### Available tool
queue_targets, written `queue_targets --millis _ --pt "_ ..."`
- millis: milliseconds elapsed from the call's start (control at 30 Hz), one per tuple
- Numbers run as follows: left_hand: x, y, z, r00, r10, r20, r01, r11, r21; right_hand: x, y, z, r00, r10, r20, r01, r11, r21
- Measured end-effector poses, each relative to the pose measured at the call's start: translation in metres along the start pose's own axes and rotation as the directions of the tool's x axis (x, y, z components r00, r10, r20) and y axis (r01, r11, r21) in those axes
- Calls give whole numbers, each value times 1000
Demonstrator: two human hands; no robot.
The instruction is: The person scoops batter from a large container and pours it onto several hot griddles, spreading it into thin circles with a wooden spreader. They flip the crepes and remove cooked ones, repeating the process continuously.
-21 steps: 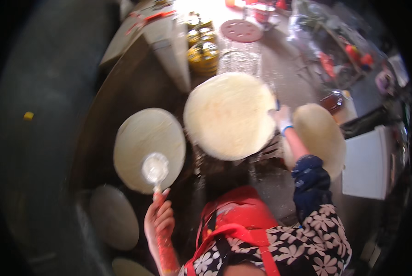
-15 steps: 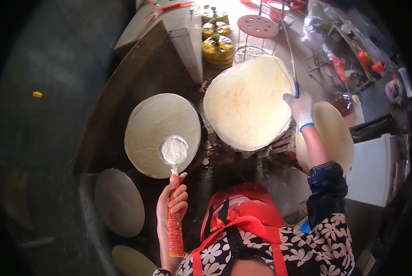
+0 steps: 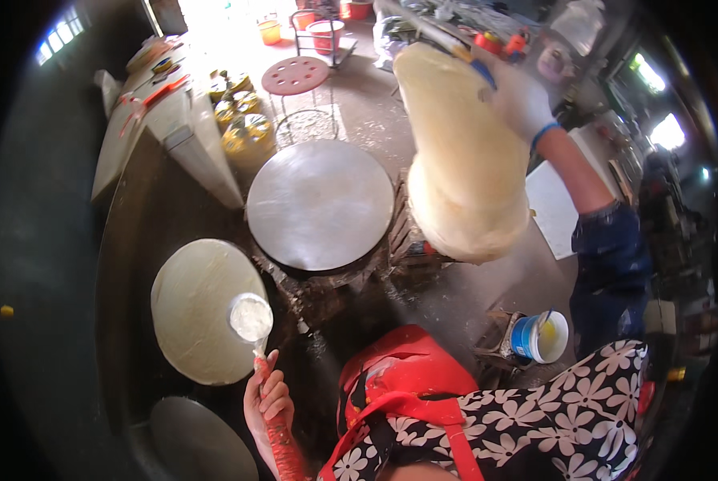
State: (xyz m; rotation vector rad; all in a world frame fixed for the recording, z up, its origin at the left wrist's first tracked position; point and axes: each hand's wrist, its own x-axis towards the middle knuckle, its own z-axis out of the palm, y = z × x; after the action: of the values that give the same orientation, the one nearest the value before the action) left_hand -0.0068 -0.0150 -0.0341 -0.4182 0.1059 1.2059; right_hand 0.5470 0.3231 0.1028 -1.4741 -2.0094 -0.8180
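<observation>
My left hand is closed around the red-wrapped handle of a ladle full of pale, thick batter. The ladle's bowl hangs over the right edge of a thin round pancake lying at the left. At the upper right, my gloved right hand grips a large thin pancake by its far edge, together with a long thin tool with a blue handle. This pancake droops in folds toward me, right of a bare round metal griddle. Whatever lies beneath its lower end is mostly hidden.
Another bare griddle shows at the lower left. A blue-and-white bucket stands at the right near my body. Beyond the middle griddle are a red stool and several yellow containers. A pale counter runs along the far left.
My right hand has lifted the pancake off the middle griddle and carried it up and right, baring the metal. The left hand still holds the filled ladle. The view has shifted to the right.
</observation>
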Motion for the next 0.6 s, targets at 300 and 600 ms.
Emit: queue_targets --millis 300,600 --pt "25 -22 6 996 -65 -68 68 997 34 -278 -53 52 972 151 182 -151 988 -13" --pt "12 -39 10 997 -11 -76 19 993 116 -366 -71 110 708 458 538 -468 874 -128"
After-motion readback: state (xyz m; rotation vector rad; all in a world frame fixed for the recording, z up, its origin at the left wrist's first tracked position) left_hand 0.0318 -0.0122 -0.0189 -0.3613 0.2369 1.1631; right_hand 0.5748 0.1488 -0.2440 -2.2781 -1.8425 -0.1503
